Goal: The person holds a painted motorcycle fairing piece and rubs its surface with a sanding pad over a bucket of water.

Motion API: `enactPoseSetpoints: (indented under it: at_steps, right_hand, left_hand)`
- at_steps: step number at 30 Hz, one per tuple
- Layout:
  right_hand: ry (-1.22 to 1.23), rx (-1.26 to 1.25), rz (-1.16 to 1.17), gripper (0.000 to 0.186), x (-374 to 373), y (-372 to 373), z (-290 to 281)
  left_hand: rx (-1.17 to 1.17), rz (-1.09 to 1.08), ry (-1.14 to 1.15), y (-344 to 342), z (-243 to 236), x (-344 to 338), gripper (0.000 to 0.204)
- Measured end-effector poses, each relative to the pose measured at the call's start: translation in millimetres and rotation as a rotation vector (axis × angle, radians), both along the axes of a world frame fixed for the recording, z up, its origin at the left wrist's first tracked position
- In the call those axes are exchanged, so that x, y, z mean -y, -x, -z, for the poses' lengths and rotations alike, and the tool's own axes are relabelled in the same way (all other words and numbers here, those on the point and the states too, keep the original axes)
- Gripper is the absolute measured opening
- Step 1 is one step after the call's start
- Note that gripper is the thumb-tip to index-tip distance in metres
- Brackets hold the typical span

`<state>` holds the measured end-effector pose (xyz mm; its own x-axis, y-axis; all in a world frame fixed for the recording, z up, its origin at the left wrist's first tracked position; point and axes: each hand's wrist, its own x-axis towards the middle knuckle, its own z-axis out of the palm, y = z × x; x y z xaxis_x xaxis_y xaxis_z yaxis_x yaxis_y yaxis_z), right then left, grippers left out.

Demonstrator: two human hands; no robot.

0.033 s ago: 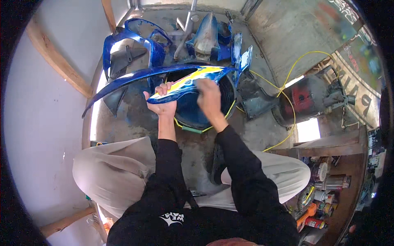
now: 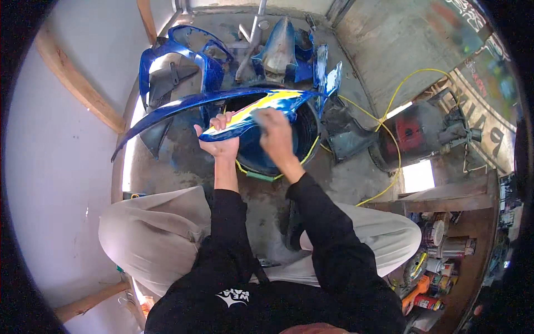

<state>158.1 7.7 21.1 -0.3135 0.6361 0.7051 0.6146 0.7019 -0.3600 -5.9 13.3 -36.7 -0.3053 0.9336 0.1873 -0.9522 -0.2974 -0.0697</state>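
My left hand (image 2: 221, 139) is closed around the lower end of a long curved motorcycle fairing panel (image 2: 167, 107), glossy blue with yellow and white graphics. The panel is held up over a black bucket (image 2: 303, 133), its thin tail reaching out to the left. Against the panel's patterned face presses my right hand (image 2: 274, 136), blurred by motion, its fingers curled in. A greyish patch shows at those fingertips, but what it is cannot be made out.
Blue body panels (image 2: 211, 67) lie on the floor at the back left, more (image 2: 278, 50) at the back centre. A dark panel (image 2: 347, 131) sits right of the bucket. A compressor tank (image 2: 409, 133) with a yellow hose (image 2: 397, 161) stands farther right, above a shelf of cans (image 2: 439, 267).
My right hand has slid a little left and toward me along the panel's face. My left hand and the panel have stayed in place.
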Motion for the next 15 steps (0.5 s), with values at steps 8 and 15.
enactPoseSetpoints:
  at_steps: [8,15]
  right_hand:
    - [0.073,0.074,0.085,0.045,-27.6,-56.7,-0.9]
    - [-0.006,0.000,-0.086,0.054,9.6,2.0,7.0]
  left_hand:
    - [0.016,0.028,-0.038,-4.1,-4.4,-0.8,0.067]
    - [-0.014,-0.013,-0.050,1.9,0.4,0.0,0.060]
